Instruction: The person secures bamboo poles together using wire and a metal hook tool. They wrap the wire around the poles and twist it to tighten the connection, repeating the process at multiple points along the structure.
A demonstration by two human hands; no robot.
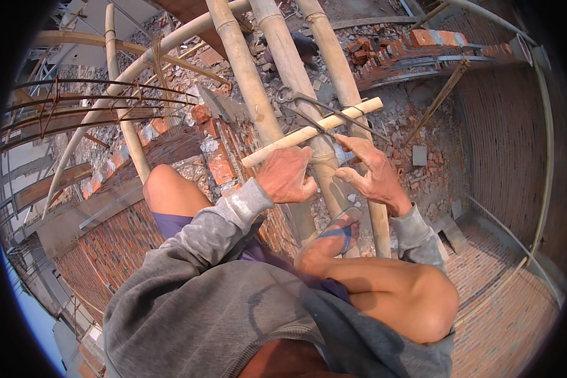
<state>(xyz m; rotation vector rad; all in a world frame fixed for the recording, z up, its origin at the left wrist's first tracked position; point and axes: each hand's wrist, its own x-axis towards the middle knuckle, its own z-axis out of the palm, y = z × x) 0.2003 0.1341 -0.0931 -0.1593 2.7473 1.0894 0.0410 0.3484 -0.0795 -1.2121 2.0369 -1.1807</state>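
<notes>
A short, pale wooden stick (315, 131) lies crosswise over several upright-running bamboo poles (290, 57). Dark metal pincers (309, 99) rest around it, their long handles spread across the stick and poles. My left hand (286, 176) is closed in a fist against the stick's near side, left of the middle pole; whatever its fingers hold is hidden. Right of that pole, my right hand (375, 173) has its thumb and forefinger apart, the forefinger's tip by the dark handle at the stick. My sandalled foot (337, 236) is braced on the poles below.
Broken bricks and rubble (416, 160) lie far beneath the poles. Brick walls (223, 160) flank the left side, with bent steel bars (63, 113) jutting out. More bamboo (132, 72) crosses at upper left. A dark wall (498, 132) rises at right.
</notes>
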